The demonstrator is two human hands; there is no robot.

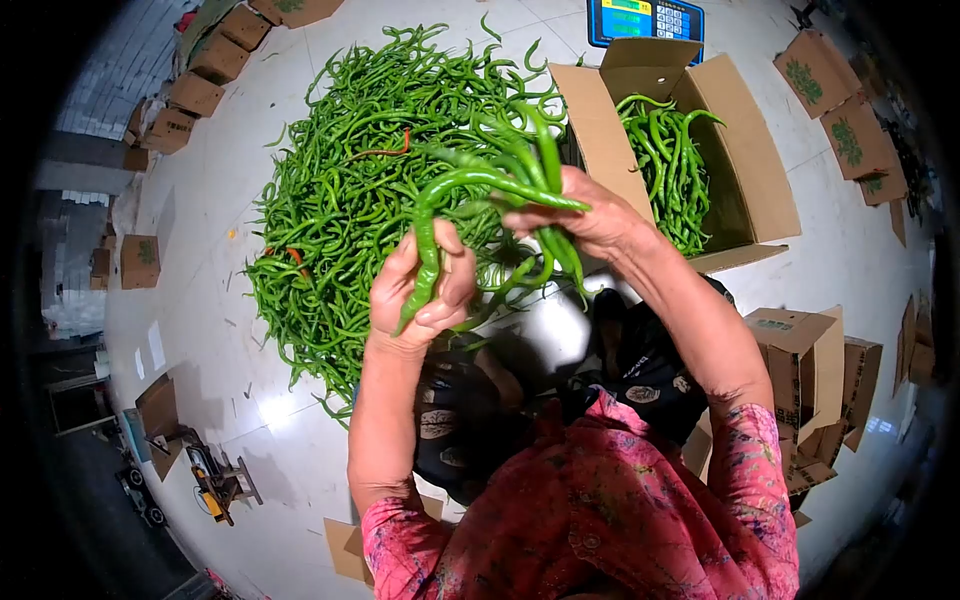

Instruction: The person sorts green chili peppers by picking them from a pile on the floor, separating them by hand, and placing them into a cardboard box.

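My left hand (430,285) is closed around the lower part of a long, curved green chili pepper (427,235), whose upper end arches over toward the right. Several more green peppers (548,170) are gripped in a bunch by my right hand (590,215), some pointing up and others hanging below it. Behind both hands spreads a large heap of green chili peppers (340,180) on the floor, with a few reddish ones among them. To the right of my right hand stands an open cardboard box (740,150) partly filled with green peppers (665,170).
A blue digital scale display (645,20) stands behind the box. Empty cardboard boxes (800,370) are stacked by my right side. More cartons (195,95) line the floor at the far left, and others (845,130) at the right. A yellow-and-black tool (210,480) lies at lower left.
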